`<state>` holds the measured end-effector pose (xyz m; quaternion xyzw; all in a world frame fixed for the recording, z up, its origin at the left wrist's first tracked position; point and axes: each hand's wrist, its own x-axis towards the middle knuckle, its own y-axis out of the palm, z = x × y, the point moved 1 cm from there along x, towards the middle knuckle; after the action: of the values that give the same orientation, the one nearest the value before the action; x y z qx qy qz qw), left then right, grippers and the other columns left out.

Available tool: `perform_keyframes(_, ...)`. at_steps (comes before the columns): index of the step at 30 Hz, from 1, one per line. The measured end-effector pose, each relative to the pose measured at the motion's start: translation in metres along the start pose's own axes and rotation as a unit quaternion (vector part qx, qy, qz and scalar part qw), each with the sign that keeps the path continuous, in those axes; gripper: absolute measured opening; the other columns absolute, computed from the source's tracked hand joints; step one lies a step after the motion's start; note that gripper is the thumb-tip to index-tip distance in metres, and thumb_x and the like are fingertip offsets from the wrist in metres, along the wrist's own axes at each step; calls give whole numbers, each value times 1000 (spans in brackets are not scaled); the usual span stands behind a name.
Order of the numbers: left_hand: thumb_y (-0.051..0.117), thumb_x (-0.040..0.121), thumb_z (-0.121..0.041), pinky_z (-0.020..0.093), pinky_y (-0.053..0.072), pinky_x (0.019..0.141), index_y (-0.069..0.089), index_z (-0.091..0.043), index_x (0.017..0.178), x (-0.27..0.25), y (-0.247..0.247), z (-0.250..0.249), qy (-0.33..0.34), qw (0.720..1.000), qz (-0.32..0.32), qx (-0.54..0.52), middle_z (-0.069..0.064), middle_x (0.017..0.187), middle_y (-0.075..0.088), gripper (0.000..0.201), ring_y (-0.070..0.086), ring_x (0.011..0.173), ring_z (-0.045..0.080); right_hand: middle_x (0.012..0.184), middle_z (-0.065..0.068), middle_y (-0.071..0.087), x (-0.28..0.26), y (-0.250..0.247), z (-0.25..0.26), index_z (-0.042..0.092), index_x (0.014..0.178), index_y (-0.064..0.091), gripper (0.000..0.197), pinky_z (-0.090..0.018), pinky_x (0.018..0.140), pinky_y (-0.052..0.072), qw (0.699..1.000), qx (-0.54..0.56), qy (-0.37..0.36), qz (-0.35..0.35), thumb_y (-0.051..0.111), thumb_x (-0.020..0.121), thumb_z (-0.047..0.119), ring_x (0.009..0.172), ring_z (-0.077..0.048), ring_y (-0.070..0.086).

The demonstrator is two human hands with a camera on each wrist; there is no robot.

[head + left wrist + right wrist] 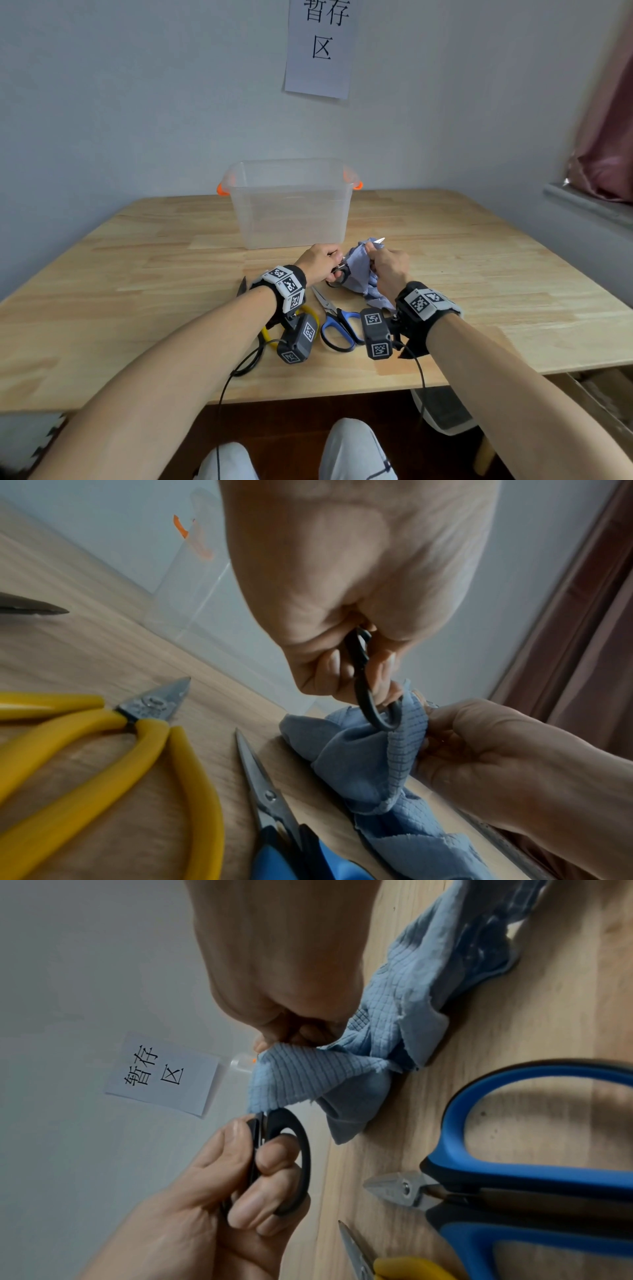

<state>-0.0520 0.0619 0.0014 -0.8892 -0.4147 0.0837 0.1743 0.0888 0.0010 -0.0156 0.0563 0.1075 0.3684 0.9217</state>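
Note:
My left hand (330, 263) grips the black ring handles of a small pair of scissors (337, 278), a little above the wooden table (137, 267). A blue waffle-weave cloth (359, 270) is wrapped over the blades, and my right hand (378, 260) pinches it around them. Only the bright blade tip (381, 240) pokes out past the right fingers. The left wrist view shows the left hand (359, 674) curled on the black handle (359, 693) beside the cloth (359, 756). In the right wrist view the right hand (291, 1026) bunches the cloth (308, 1077) above the scissors' handle (304, 1150).
Blue-handled scissors (337, 329) and yellow-handled shears (311, 312) lie on the table under my wrists. A dark blade (242, 286) sits left of the left wrist. A clear bin with orange handles (291, 205) stands behind, against the wall below a paper sign (320, 48).

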Motion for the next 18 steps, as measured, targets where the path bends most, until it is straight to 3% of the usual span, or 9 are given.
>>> perform_keyframes(4,37,105,-7,13,32,42,48,-6,83,-2,-1,-2,1,1000,-3,3,5,72,40,25,49,42,-2,50,-4,44,5,1,-2,4,60,54,34,-14,36,30,1000,-4,-4,-5,68,90,8,51,-16,40)
perform_keyframes(8,38,105,-8,14,32,42,47,-8,77,-2,-3,-1,-1,1000,-4,2,6,71,39,29,49,44,0,54,-5,47,6,3,-2,4,60,54,34,-15,38,34,1000,0,1,-9,68,91,8,51,-15,44)
perform_keyframes(12,39,105,-10,13,31,41,50,-5,84,-4,-5,1,-3,1000,-9,11,6,69,41,24,46,40,-1,65,-10,54,6,6,-7,3,66,58,28,-27,53,45,1000,29,11,-6,70,90,9,62,-20,53)
perform_keyframes(16,39,104,-8,14,31,42,47,-10,73,-4,-10,6,8,1000,-22,18,4,68,41,32,48,52,8,62,-11,53,4,8,-16,2,67,58,30,-21,42,44,998,58,20,27,69,92,14,54,-21,52)
perform_keyframes(18,40,104,-8,15,31,43,45,-12,71,-2,-11,6,7,999,-27,15,2,69,40,33,49,53,9,68,-13,56,3,11,-19,2,71,61,28,-22,46,45,998,48,19,42,68,93,18,59,-23,54)
